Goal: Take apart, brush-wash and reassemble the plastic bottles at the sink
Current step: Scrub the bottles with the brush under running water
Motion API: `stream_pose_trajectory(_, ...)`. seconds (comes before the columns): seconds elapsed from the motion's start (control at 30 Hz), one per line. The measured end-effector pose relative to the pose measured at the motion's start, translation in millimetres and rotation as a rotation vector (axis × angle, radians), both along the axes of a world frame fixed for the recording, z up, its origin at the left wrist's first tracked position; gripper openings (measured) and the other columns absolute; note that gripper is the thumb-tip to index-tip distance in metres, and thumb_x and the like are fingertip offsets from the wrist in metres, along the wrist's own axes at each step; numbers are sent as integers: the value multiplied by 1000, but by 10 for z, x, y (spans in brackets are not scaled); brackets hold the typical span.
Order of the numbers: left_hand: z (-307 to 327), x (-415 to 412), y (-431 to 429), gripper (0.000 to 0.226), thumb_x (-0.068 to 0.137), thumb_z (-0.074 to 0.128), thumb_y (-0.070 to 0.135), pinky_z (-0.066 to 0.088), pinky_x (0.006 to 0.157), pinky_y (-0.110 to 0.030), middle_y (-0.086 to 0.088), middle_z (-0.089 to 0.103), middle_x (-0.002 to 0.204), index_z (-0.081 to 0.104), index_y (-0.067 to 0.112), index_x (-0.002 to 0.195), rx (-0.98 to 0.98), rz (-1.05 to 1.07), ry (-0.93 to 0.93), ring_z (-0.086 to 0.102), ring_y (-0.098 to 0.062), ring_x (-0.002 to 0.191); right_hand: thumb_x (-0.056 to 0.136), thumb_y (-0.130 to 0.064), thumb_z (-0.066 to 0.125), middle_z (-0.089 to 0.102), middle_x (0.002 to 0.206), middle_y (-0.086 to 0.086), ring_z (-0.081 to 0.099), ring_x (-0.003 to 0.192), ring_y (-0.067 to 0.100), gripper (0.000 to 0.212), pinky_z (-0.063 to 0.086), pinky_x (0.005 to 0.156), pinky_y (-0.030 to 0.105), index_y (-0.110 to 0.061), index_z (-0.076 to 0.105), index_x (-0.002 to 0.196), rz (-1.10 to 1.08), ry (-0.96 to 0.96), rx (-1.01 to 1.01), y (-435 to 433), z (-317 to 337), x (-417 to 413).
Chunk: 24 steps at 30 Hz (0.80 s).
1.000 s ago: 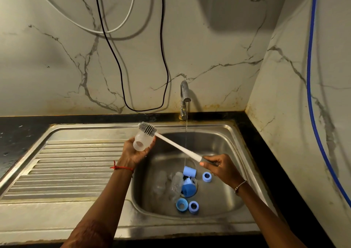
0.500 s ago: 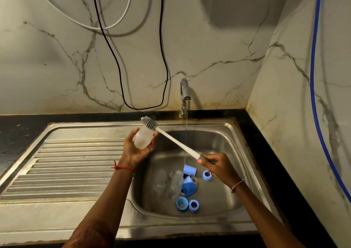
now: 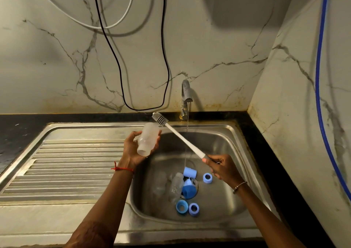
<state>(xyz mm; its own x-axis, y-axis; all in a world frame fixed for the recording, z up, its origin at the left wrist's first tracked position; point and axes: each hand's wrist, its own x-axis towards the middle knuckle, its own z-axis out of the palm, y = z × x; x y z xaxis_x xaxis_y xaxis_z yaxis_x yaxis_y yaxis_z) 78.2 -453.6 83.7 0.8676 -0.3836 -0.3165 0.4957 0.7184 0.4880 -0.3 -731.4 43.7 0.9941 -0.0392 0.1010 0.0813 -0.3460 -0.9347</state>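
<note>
Bottle (image 3: 148, 140), brush (image 3: 182, 137) above sink rim (image 3: 210, 124)

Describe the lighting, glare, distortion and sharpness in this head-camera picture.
Head view: dim, warm light; a broad soft shadow on the back wall, and the black cable casts its own; faint glare inside the sink; wide-angle distortion tilts the side wall; the bottle in the left hand and brush in the right hand are sharp; clear bottles in the basin are hard to make out.

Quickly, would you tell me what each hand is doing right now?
Left hand: grips the clear bottle.
Right hand: grips the brush by its handle.
</note>
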Motion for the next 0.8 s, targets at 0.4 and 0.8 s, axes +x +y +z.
stream_pose_trajectory(0.4,7,100,70,41,84,62,10,55,58,-27,-18,58,108,54,3,123,763,3,-330,58,-28,92,84,-5,67,41,43,-7,37,40,4,11,33,44,15,-5,71,73,38,-88,-93,-189,259,85)
stream_pose_trajectory(0.8,-110,156,28,67,67,76,-7,55,75,-23,-1,57,120,53,19,124,1038,136,-622,54,-16,107,84,-17,69,65,60,9,59,55,19,16,47,55,27,-3,73,89,7,-229,-342,-62,234,220)
